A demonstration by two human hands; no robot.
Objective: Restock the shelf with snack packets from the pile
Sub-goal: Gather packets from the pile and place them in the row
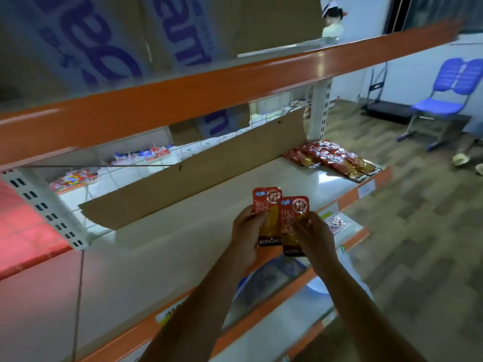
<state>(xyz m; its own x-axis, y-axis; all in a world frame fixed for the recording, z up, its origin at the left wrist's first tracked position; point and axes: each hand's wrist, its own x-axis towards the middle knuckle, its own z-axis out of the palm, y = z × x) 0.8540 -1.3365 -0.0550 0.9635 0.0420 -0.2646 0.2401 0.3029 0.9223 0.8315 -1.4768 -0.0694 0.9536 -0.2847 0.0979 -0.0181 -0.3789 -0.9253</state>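
Two red snack packets with black bottom bands hang above the front of the white shelf board [183, 239]. My left hand [247, 231] grips the left packet [266, 205] by its lower half. My right hand [313, 236] pinches the right packet [294, 218], which overlaps the left one. At the shelf's far right end lies a pile of the same red packets [332, 158], spread flat in a row.
An orange-edged shelf [209, 92] runs overhead. A cardboard strip [196, 171] leans along the shelf's back. Lower shelves [300, 296] hold other packaged goods. Behind the wire back lie more packets [75, 178]. A blue chair [444, 100] stands on the floor at right.
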